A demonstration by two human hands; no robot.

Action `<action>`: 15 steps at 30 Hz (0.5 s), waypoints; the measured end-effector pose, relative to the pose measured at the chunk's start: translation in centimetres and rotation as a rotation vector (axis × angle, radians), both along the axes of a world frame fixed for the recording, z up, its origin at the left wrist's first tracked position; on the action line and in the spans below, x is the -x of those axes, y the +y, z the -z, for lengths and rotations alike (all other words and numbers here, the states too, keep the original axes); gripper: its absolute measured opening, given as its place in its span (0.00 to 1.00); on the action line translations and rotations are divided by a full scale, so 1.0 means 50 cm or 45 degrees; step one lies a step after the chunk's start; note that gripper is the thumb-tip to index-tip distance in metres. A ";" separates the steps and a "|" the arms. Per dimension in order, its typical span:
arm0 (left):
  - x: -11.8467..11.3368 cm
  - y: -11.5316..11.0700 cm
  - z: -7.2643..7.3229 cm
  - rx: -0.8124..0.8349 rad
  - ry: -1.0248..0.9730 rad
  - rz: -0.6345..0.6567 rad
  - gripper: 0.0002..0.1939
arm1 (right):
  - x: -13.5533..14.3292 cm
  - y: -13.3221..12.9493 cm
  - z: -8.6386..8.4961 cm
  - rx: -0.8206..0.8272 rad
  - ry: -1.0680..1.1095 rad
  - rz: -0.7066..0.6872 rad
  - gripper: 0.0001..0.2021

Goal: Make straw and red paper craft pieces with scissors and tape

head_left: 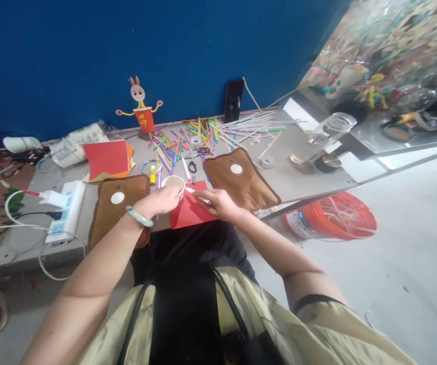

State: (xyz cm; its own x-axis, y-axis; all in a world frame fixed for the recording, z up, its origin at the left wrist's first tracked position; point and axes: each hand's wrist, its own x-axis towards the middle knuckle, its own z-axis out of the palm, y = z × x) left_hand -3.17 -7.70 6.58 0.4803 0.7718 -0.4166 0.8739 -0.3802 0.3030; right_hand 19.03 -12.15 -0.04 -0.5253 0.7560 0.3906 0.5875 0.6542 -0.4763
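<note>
My left hand (pixel 168 198) is closed on a white paper cup (pixel 173 181), which rests over the left part of a red sheet of paper (pixel 191 213). A slim white pen (pixel 190 190) is pinched in my right hand (pixel 218 201), its tip pointing at the cup's side. Just beyond lie a white marker (pixel 186 169), black-handled scissors (pixel 192 167) and a yellow glue stick (pixel 153 176). A rabbit figure (pixel 137 94) with bent yellow arms stands in a red cup (pixel 144 120) against the blue wall.
Brown pouches (pixel 121 215) (pixel 241 177) flank the red sheet. Coloured sticks (pixel 168 149) are scattered behind. A power strip (pixel 66 210) with cables sits left, beside red paper (pixel 106 158). A glass jar (pixel 322 137) stands right; an orange bucket (pixel 332 215) is below the table edge.
</note>
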 end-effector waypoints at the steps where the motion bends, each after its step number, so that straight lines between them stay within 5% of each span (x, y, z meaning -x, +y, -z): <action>1: 0.001 -0.002 -0.002 0.000 -0.017 -0.012 0.17 | -0.003 -0.007 0.001 -0.009 -0.014 0.017 0.17; 4: 0.002 -0.010 -0.006 0.004 -0.067 -0.045 0.17 | -0.008 -0.027 0.009 -0.065 -0.127 0.040 0.24; 11: 0.020 -0.009 -0.024 -0.085 -0.181 -0.055 0.16 | -0.004 -0.051 0.028 -0.217 -0.353 0.010 0.18; 15: 0.060 0.021 -0.059 -0.299 -0.201 -0.255 0.14 | -0.002 -0.059 0.026 -0.242 -0.388 0.037 0.18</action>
